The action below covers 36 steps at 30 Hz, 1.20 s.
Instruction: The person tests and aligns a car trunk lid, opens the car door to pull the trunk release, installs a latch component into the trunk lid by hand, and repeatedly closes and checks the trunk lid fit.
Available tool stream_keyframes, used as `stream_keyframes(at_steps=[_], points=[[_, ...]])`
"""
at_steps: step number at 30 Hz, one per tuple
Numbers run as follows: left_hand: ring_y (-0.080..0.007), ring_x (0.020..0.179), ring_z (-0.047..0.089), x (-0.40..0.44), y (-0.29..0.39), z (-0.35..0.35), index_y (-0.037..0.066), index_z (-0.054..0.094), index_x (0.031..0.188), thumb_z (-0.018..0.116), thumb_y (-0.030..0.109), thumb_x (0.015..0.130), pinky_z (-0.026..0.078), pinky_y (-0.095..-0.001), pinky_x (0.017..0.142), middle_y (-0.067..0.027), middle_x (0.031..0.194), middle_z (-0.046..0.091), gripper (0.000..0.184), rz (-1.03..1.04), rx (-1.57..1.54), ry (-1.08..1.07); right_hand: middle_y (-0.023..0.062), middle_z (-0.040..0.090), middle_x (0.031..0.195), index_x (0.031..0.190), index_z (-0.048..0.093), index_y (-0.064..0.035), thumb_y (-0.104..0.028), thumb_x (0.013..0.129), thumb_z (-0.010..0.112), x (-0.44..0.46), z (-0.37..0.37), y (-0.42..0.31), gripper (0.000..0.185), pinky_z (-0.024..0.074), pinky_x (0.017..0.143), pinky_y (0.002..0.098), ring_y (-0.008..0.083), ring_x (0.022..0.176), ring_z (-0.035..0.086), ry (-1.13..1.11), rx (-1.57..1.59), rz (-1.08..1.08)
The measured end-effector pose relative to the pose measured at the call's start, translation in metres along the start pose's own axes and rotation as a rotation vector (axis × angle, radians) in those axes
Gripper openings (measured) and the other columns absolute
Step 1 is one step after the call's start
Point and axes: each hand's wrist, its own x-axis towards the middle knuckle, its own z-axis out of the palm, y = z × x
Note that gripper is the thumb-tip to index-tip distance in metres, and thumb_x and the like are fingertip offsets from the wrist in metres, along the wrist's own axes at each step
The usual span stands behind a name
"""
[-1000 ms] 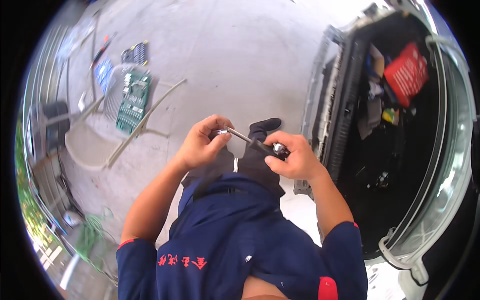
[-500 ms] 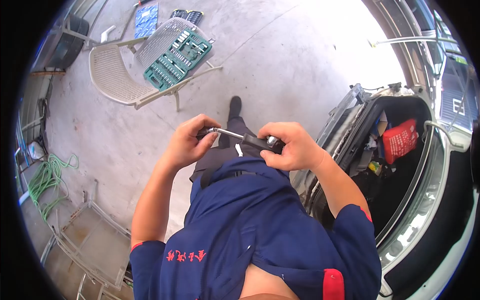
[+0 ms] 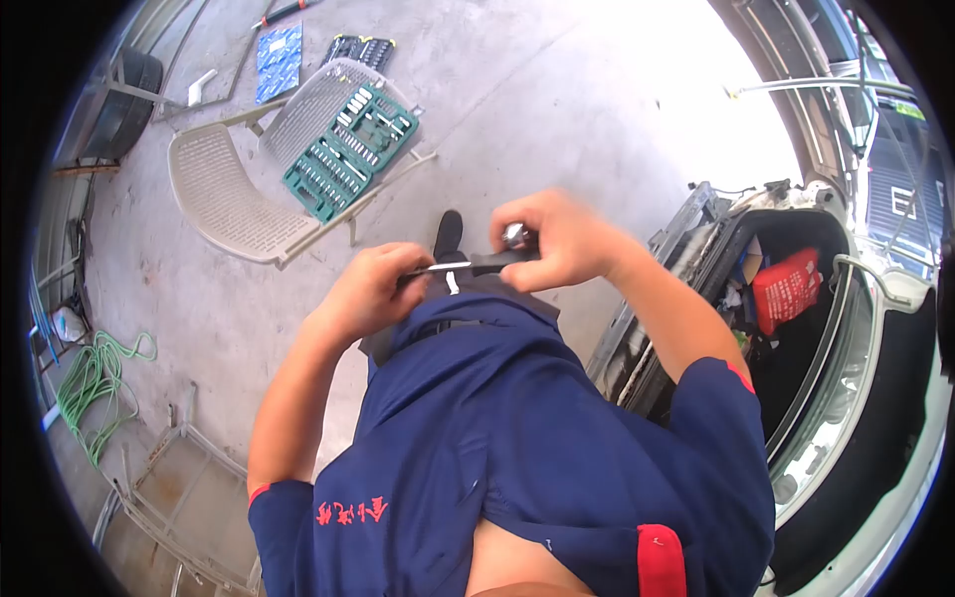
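Note:
A screwdriver-like tool with a bright metal shaft (image 3: 450,267) and black handle stretches between my two hands in front of my waist. My left hand (image 3: 376,289) is closed around the far end of the shaft, where a dark piece shows between the fingers. The handle sits in my closed right hand (image 3: 557,244), which is slightly blurred. Between its thumb and forefinger, a shiny round chrome head (image 3: 515,236) sticks out, looking like that of a ratchet. How it joins the black handle is hidden by my fingers.
Ahead to the left, a green socket set case (image 3: 343,164) lies open on a beige chair (image 3: 234,199). Beyond it are a blue packet (image 3: 280,62) and a dark tool case (image 3: 358,52). An open car trunk (image 3: 796,358) with a red bag (image 3: 789,289) stands right; a green hose (image 3: 99,383) lies left.
My right hand has risen and moved slightly left, tilting the chrome head up. My left hand has shifted a little, its fingers closing further over the shaft's end. The view has turned slightly.

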Motion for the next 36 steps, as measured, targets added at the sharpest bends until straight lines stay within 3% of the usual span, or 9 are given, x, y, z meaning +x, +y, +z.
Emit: stream_keyframes(at_steps=[4, 7, 8, 11, 12, 15, 19, 25, 36], points=[[-0.0300, 0.079, 0.070, -0.006, -0.001, -0.027, 0.001, 0.075, 0.112, 0.071, -0.003, 0.089, 0.056, -0.0385, 0.072, -0.0151, 0.090, 0.072, 0.024, 0.049, -0.002, 0.048, 0.0004, 0.061, 0.078, 0.104, 0.069, -0.0036, -0.027, 0.081, 0.081, 0.039, 0.013, -0.012, 0.035, 0.0457, 0.065, 0.0299, 0.0106, 0.069, 0.054, -0.020, 0.016, -0.031], [-0.0239, 0.076, 0.069, -0.023, -0.030, -0.033, 0.000, 0.075, 0.108, 0.068, -0.001, 0.093, 0.054, -0.0355, 0.071, -0.0122, 0.086, 0.070, 0.016, 0.013, -0.018, 0.067, 0.0009, 0.061, 0.089, 0.129, 0.065, -0.0011, -0.032, 0.088, 0.083, 0.062, 0.038, -0.012, 0.055, 0.0464, 0.068, 0.0302, 0.0111, 0.078, 0.055, 0.085, 0.277, -0.023], [-0.0228, 0.076, 0.069, -0.031, -0.044, -0.034, 0.000, 0.074, 0.107, 0.068, 0.000, 0.095, 0.054, -0.0346, 0.071, -0.0115, 0.086, 0.070, 0.014, -0.028, -0.041, 0.071, 0.0126, 0.071, 0.114, 0.134, 0.059, 0.0016, -0.039, 0.103, 0.071, 0.058, 0.033, -0.033, 0.052, 0.0558, 0.076, 0.0322, 0.0140, 0.089, 0.065, 0.016, 0.367, 0.236], [-0.0184, 0.079, 0.068, -0.049, -0.091, -0.037, 0.001, 0.073, 0.096, 0.065, 0.004, 0.099, 0.054, -0.0312, 0.077, -0.0086, 0.083, 0.071, 0.009, -0.028, -0.112, 0.219, 0.0169, 0.072, 0.120, 0.133, 0.060, 0.0006, -0.028, 0.110, 0.055, 0.067, 0.042, -0.005, 0.037, 0.0564, 0.078, 0.0351, 0.0141, 0.092, 0.063, 0.113, 1.041, 0.215], [-0.0174, 0.078, 0.066, -0.054, -0.095, -0.038, 0.000, 0.073, 0.095, 0.065, 0.004, 0.100, 0.053, -0.0311, 0.075, -0.0080, 0.083, 0.070, 0.010, -0.073, -0.120, 0.229, 0.0187, 0.072, 0.123, 0.132, 0.060, -0.0005, -0.020, 0.111, 0.045, 0.065, 0.043, -0.012, 0.032, 0.0558, 0.078, 0.0369, 0.0156, 0.087, 0.059, 0.220, 1.043, 0.225], [-0.0148, 0.073, 0.059, -0.050, -0.088, -0.037, -0.001, 0.071, 0.094, 0.067, 0.007, 0.099, 0.048, -0.0308, 0.069, -0.0058, 0.080, 0.065, 0.010, -0.085, -0.118, 0.233, 0.0190, 0.072, 0.121, 0.132, 0.059, 0.0012, -0.018, 0.110, 0.046, 0.056, 0.032, -0.015, 0.032, 0.0552, 0.078, 0.0357, 0.0150, 0.086, 0.058, 0.195, 1.103, 0.153], [-0.0158, 0.067, 0.054, -0.015, -0.086, -0.038, -0.001, 0.069, 0.093, 0.069, 0.007, 0.096, 0.044, -0.0315, 0.063, -0.0061, 0.077, 0.059, 0.008, -0.021, -0.095, 0.239, 0.0224, 0.073, 0.119, 0.149, 0.053, 0.0063, -0.017, 0.112, 0.046, 0.051, 0.006, -0.010, 0.045, 0.0542, 0.074, 0.0306, 0.0136, 0.085, 0.062, 0.248, 1.081, 0.114], [-0.0144, 0.066, 0.052, 0.089, -0.072, -0.020, -0.001, 0.068, 0.091, 0.069, 0.005, 0.095, 0.042, -0.0307, 0.062, -0.0053, 0.074, 0.056, 0.007, -0.033, -0.076, 0.273, 0.0153, 0.074, 0.095, 0.148, 0.056, 0.0069, -0.018, 0.110, 0.046, 0.035, -0.086, 0.027, 0.046, 0.0444, 0.051, 0.0242, 0.0082, 0.062, 0.054, 0.181, 1.081, 0.113], [-0.0203, 0.062, 0.052, 0.293, -0.010, 0.020, -0.001, 0.067, 0.088, 0.069, 0.006, 0.090, 0.042, -0.0349, 0.059, -0.0093, 0.071, 0.057, 0.008, -0.046, -0.040, 0.320, 0.0137, 0.074, 0.086, 0.148, 0.056, 0.0090, -0.022, 0.104, 0.047, 0.023, -0.265, 0.110, 0.054, 0.0411, 0.043, 0.0232, 0.0086, 0.053, 0.051, 0.049, 1.280, 0.071]])
